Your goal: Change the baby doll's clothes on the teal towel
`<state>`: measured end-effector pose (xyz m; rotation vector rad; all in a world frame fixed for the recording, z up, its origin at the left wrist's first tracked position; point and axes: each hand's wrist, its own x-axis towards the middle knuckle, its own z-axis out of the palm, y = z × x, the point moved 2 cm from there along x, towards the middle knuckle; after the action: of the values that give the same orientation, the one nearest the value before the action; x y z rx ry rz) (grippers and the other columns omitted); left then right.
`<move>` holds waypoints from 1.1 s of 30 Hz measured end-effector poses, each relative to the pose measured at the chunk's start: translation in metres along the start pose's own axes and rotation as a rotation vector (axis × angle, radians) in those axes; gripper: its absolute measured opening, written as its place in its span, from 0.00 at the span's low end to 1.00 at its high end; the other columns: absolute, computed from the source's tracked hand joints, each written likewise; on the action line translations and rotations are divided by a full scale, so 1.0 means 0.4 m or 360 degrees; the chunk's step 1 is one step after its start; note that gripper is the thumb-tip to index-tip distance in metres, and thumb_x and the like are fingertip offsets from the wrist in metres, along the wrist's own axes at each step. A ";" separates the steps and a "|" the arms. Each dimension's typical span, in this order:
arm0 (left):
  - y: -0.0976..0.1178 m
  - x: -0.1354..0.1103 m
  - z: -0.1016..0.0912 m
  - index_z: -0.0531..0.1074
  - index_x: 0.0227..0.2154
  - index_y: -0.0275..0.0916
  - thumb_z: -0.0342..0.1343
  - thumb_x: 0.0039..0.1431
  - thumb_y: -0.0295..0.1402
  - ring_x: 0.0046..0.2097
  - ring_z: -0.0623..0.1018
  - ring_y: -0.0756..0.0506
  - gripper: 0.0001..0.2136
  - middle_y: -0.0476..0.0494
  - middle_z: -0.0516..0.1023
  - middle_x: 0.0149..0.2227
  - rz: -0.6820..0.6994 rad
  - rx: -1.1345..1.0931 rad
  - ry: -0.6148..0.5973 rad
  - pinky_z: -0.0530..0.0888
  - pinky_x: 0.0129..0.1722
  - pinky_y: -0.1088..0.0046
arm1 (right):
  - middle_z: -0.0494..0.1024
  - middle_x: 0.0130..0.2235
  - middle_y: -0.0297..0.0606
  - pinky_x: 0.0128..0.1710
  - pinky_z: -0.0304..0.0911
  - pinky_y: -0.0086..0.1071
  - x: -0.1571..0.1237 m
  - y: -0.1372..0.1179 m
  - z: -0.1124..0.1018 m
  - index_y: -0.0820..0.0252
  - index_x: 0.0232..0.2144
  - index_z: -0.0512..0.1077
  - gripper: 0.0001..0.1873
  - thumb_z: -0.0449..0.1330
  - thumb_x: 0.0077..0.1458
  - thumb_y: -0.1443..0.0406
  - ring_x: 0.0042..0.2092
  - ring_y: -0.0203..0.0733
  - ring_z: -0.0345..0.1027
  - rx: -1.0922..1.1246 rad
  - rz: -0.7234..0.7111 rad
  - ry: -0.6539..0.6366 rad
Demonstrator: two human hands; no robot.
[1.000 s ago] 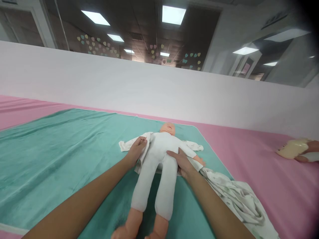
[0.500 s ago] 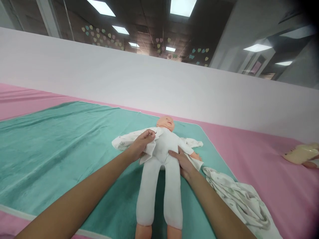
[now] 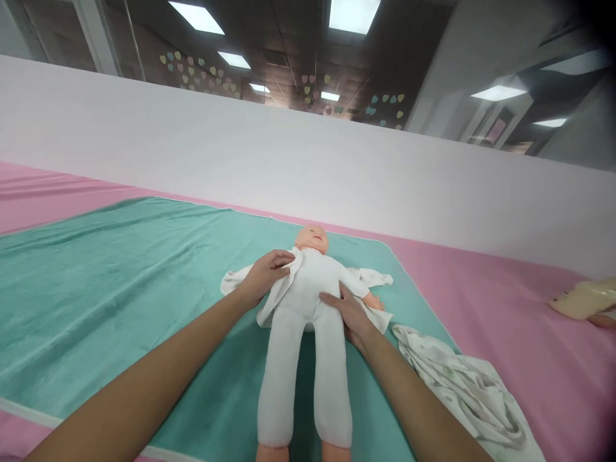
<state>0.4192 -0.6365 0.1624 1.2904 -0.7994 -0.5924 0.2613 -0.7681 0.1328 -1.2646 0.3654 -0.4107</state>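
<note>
A baby doll [image 3: 308, 301] with a white cloth body lies on its back on a teal blanket [image 3: 120, 282]. Under its torso spreads a small white garment [image 3: 373, 278], its sleeves out to both sides. My left hand [image 3: 264, 274] pinches the left front flap of that garment near the doll's shoulder and holds it over the chest. Fingers stretched out, my right hand [image 3: 349, 311] rests flat on the doll's hip and belly.
A crumpled patterned white cloth [image 3: 462, 378] lies to the right at the blanket's edge. The blanket covers a pink sheet [image 3: 505, 308]. At the far right a cream object [image 3: 584, 298] lies with another person's hand partly showing. A white wall [image 3: 289, 160] runs behind.
My left hand has lifted the garment's left flap from beside the doll and brought it over the chest. The right hand stays on the doll's hip. The view has shifted slightly.
</note>
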 end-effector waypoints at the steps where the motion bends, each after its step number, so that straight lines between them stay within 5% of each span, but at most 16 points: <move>1: 0.005 -0.003 0.008 0.70 0.40 0.40 0.58 0.50 0.33 0.43 0.75 0.44 0.13 0.42 0.75 0.46 -0.0017 -0.0050 -0.0025 0.71 0.38 0.71 | 0.73 0.51 0.40 0.43 0.70 0.40 -0.002 0.000 0.002 0.52 0.54 0.62 0.33 0.65 0.45 0.62 0.45 0.46 0.72 -0.0003 -0.0001 -0.0016; 5: 0.036 -0.028 0.041 0.71 0.37 0.40 0.60 0.50 0.34 0.46 0.75 0.42 0.11 0.41 0.74 0.49 -0.0084 -0.0235 -0.0302 0.72 0.40 0.67 | 0.74 0.49 0.39 0.43 0.69 0.39 -0.006 0.002 0.005 0.52 0.52 0.63 0.30 0.64 0.46 0.61 0.44 0.46 0.72 -0.0021 -0.0002 -0.0031; 10: 0.095 -0.079 0.055 0.74 0.39 0.42 0.62 0.49 0.33 0.61 0.62 0.38 0.12 0.43 0.61 0.61 -0.0164 -0.0226 -0.0909 0.68 0.52 0.63 | 0.75 0.47 0.40 0.40 0.70 0.38 0.001 0.011 -0.005 0.53 0.53 0.62 0.30 0.64 0.47 0.61 0.41 0.46 0.73 0.0053 -0.0013 -0.0041; 15: 0.126 -0.103 0.039 0.74 0.42 0.41 0.62 0.49 0.38 0.53 0.72 0.34 0.16 0.37 0.71 0.53 -0.0536 -0.0178 -0.1563 0.72 0.47 0.55 | 0.75 0.48 0.41 0.38 0.70 0.37 0.011 0.020 -0.020 0.53 0.55 0.61 0.32 0.63 0.48 0.60 0.42 0.46 0.73 0.0094 0.0009 -0.0010; 17: 0.122 -0.078 0.012 0.74 0.42 0.38 0.60 0.51 0.40 0.49 0.75 0.35 0.17 0.34 0.73 0.51 -0.0357 -0.0068 -0.1335 0.73 0.46 0.56 | 0.74 0.49 0.40 0.38 0.71 0.36 0.015 0.024 -0.026 0.51 0.55 0.61 0.32 0.64 0.48 0.60 0.42 0.46 0.73 0.0111 0.0022 0.0005; 21: 0.086 -0.005 -0.093 0.73 0.43 0.39 0.54 0.54 0.45 0.48 0.74 0.40 0.18 0.39 0.74 0.49 0.0147 0.0477 -0.0011 0.71 0.49 0.62 | 0.74 0.49 0.39 0.38 0.71 0.37 0.019 0.031 -0.034 0.50 0.54 0.63 0.31 0.65 0.47 0.60 0.41 0.46 0.73 0.0133 0.0056 0.0019; 23: 0.061 0.013 -0.144 0.74 0.41 0.40 0.53 0.52 0.49 0.47 0.74 0.40 0.20 0.42 0.76 0.46 0.0086 0.0941 0.0273 0.71 0.47 0.63 | 0.74 0.49 0.39 0.38 0.71 0.38 0.019 0.032 -0.037 0.50 0.54 0.63 0.31 0.65 0.46 0.60 0.41 0.46 0.73 0.0163 0.0056 0.0027; 25: 0.037 0.020 -0.186 0.75 0.39 0.39 0.49 0.52 0.54 0.43 0.75 0.38 0.24 0.42 0.78 0.42 -0.0136 0.1204 0.0247 0.72 0.43 0.64 | 0.74 0.49 0.39 0.39 0.71 0.39 0.018 0.031 -0.040 0.50 0.54 0.63 0.31 0.65 0.46 0.61 0.41 0.46 0.73 0.0198 0.0039 0.0039; 28: 0.017 0.011 -0.226 0.75 0.41 0.40 0.48 0.51 0.57 0.43 0.76 0.38 0.27 0.42 0.78 0.43 -0.0441 0.1152 0.0012 0.71 0.40 0.67 | 0.74 0.49 0.39 0.39 0.72 0.40 0.018 0.030 -0.045 0.49 0.54 0.63 0.31 0.65 0.47 0.61 0.41 0.47 0.73 0.0250 0.0014 0.0043; 33: 0.013 -0.001 -0.247 0.73 0.46 0.45 0.53 0.48 0.55 0.47 0.74 0.40 0.26 0.45 0.75 0.50 -0.0519 0.0956 -0.0093 0.71 0.40 0.73 | 0.74 0.50 0.38 0.40 0.72 0.40 0.021 0.033 -0.053 0.48 0.54 0.62 0.31 0.64 0.47 0.61 0.43 0.47 0.73 0.0277 -0.0004 0.0036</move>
<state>0.4970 -0.5758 0.1593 1.9870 -0.8547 -0.6762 0.2597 -0.7868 0.1142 -1.0920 0.3398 -0.4495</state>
